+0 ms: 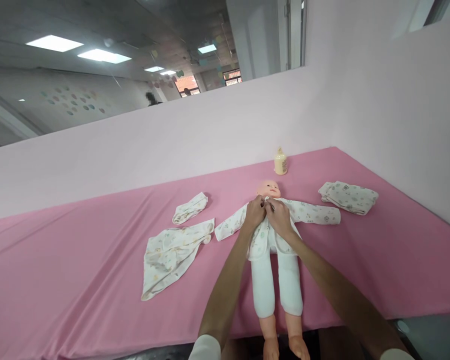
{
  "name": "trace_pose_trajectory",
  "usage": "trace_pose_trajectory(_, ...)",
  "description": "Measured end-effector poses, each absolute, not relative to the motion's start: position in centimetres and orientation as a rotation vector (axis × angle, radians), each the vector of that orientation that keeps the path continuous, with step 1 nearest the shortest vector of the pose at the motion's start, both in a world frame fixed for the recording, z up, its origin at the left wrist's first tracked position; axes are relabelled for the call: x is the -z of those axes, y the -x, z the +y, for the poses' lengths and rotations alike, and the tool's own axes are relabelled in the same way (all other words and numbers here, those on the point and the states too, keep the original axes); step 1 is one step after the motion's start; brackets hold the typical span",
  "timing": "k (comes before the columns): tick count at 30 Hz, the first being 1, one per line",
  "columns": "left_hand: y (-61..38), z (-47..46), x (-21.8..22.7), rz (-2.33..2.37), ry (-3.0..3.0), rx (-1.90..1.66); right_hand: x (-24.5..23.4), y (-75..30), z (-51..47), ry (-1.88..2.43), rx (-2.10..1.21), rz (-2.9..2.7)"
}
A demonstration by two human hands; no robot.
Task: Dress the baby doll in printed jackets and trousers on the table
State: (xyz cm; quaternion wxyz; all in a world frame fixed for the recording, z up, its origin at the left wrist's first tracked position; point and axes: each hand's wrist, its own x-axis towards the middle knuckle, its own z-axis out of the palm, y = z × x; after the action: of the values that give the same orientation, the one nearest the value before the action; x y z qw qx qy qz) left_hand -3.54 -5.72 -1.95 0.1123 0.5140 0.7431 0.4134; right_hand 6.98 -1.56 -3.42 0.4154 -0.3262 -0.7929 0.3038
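One left hand (pixel 255 213) and one right hand (pixel 279 216) pinch the doll's (pixel 270 189) shirt (pixel 261 241) near its neck, seemingly light, soft cloth best held by its edges.

Through my head view I see a pale wall (pixel 172 145) behind a worktop (pixel 93 260) draped in pink cloth, with another pale wall (pixel 397 115) meeting it at the right. Above runs a wide pane (pixel 260 40), mirror or glass, I can't tell which. In it I make out a grey ceiling (pixel 135 22), bright rectangular lights (pixel 54 43), small windows (pixel 187 84) and pastel spots (pixel 75 101).
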Motion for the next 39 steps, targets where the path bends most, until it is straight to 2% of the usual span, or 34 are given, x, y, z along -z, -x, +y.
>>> trace_pose_trajectory(5,4.7,-6.3,1.6,1.677,-1.163,-1.345,3.8,-7.0,-1.3,0.764,-0.670,-2.042)
trace_pose_trajectory(15,4.2,-5.6,1.8,1.696,-0.957,-1.512,4.2,-7.3,-1.9,0.786,-0.613,-2.051)
trace_pose_trajectory(21,4.5,-5.7,1.3,1.691,-0.789,-1.441,4.5,-7.2,-2.0,0.716,-0.546,-2.110)
trace_pose_trajectory(27,4.1,-6.4,0.1,1.697,-0.879,-1.353,4.5,-7.5,-1.7,0.705,-0.697,-2.089)
trace_pose_trajectory(30,3.0,-7.5,-0.1,1.839,-1.100,-1.254,4.7,-8.1,-2.1,0.790,-0.656,-2.048)
trace_pose_trajectory(35,0.9,-10.0,0.8,2.355,-1.340,-1.067,5.1,-9.5,-3.2,0.783,-0.523,-2.083)
trace_pose_trajectory(39,0.2,-11.1,1.6,2.468,-1.249,-1.170,5.2,-10.2,-3.4,0.855,-0.462,-2.079)
